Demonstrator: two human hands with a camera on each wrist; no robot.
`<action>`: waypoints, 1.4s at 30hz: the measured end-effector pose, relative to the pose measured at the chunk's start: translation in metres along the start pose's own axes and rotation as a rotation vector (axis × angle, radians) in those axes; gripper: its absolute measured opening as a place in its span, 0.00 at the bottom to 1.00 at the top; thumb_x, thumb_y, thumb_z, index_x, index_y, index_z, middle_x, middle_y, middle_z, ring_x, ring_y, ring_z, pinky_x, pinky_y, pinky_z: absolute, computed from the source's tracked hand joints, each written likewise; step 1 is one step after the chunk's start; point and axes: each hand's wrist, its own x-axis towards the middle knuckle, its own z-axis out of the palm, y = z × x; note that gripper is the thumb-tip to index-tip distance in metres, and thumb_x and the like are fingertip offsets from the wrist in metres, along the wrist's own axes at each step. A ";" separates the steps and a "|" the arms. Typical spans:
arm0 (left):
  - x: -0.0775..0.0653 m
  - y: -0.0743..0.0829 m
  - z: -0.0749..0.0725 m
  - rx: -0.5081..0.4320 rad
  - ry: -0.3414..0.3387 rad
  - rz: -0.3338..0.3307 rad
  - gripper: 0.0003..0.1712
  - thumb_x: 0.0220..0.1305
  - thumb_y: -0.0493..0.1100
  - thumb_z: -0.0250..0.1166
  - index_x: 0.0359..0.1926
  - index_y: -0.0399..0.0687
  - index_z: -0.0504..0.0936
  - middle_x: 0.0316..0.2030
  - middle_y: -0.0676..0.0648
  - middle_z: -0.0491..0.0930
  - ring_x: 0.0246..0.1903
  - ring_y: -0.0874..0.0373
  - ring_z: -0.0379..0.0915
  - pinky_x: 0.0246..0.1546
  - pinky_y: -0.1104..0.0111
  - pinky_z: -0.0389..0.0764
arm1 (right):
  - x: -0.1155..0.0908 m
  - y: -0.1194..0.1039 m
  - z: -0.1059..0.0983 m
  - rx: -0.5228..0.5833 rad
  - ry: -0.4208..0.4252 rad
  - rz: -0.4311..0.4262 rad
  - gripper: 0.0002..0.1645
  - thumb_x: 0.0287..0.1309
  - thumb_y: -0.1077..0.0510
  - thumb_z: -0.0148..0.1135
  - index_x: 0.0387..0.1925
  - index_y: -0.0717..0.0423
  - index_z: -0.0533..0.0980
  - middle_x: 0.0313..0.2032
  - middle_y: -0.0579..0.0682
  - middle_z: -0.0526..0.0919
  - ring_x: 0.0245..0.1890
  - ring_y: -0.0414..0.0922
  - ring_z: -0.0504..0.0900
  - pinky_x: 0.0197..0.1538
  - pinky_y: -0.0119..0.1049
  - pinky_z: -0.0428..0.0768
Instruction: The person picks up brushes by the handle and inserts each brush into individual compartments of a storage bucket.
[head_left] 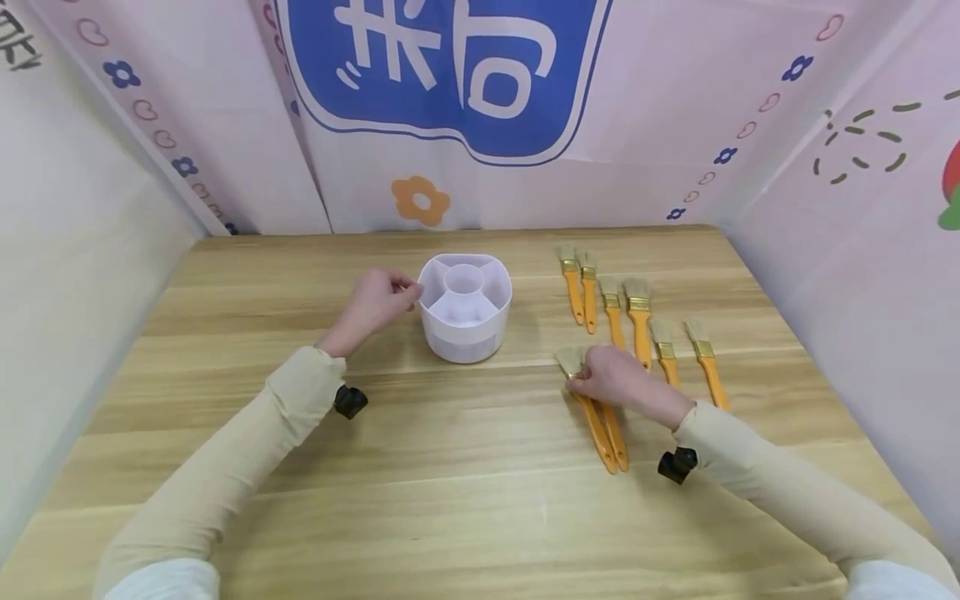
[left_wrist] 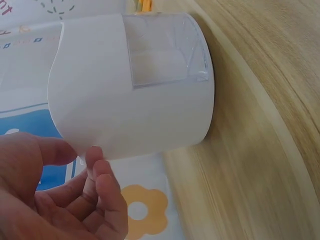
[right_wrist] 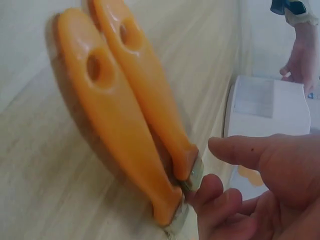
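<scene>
A white round organizer (head_left: pixel 464 343) with several compartments stands on the table. My left hand (head_left: pixel 381 300) pinches its rim at the left, with thumb and fingertips meeting at the edge in the left wrist view. Two paintbrushes with orange handles lie side by side below my right hand; one orange handle (right_wrist: pixel 107 125) is closest to the right wrist camera. My right hand (head_left: pixel 618 379) reaches over their metal collars. In the right wrist view its thumb is apart from the fingers, and the fingertips (right_wrist: pixel 210 187) are right at the collars. In the head view the hand hides part of the brushes.
More brushes lie to the right: a small pair (head_left: pixel 573 287) at the back, a wide brush (head_left: pixel 639 312) near the middle, and another brush (head_left: pixel 707 362) farthest right. Printed sheets (head_left: pixel 525 196) wall the wooden table (head_left: pixel 420 508) at the back and sides.
</scene>
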 end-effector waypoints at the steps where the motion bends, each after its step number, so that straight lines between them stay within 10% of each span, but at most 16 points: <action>1: 0.000 0.000 0.001 0.005 -0.001 -0.001 0.18 0.64 0.45 0.55 0.42 0.34 0.82 0.32 0.36 0.83 0.25 0.59 0.73 0.23 0.75 0.72 | 0.000 0.000 0.002 -0.007 0.005 -0.001 0.34 0.55 0.47 0.63 0.04 0.48 0.55 0.08 0.39 0.49 0.10 0.35 0.50 0.16 0.26 0.51; 17: 0.000 0.004 0.001 -0.089 -0.045 -0.048 0.16 0.64 0.42 0.53 0.40 0.32 0.80 0.23 0.41 0.79 0.17 0.64 0.69 0.20 0.76 0.72 | 0.005 -0.008 0.009 -0.040 0.024 0.026 0.31 0.53 0.51 0.63 0.06 0.48 0.56 0.08 0.39 0.50 0.10 0.36 0.53 0.13 0.25 0.53; 28: 0.000 0.002 0.004 -0.175 -0.063 -0.075 0.16 0.64 0.40 0.52 0.38 0.31 0.80 0.24 0.38 0.80 0.18 0.60 0.72 0.22 0.73 0.78 | 0.011 -0.014 -0.006 0.144 0.090 0.030 0.29 0.55 0.49 0.60 0.05 0.49 0.60 0.04 0.40 0.61 0.06 0.36 0.56 0.14 0.26 0.53; 42: -0.003 0.000 0.005 -0.202 -0.059 -0.077 0.15 0.64 0.40 0.52 0.39 0.32 0.80 0.26 0.36 0.80 0.19 0.60 0.73 0.21 0.74 0.79 | 0.015 -0.019 -0.019 0.384 0.138 0.019 0.18 0.59 0.49 0.58 0.36 0.63 0.72 0.26 0.59 0.84 0.23 0.50 0.85 0.23 0.33 0.76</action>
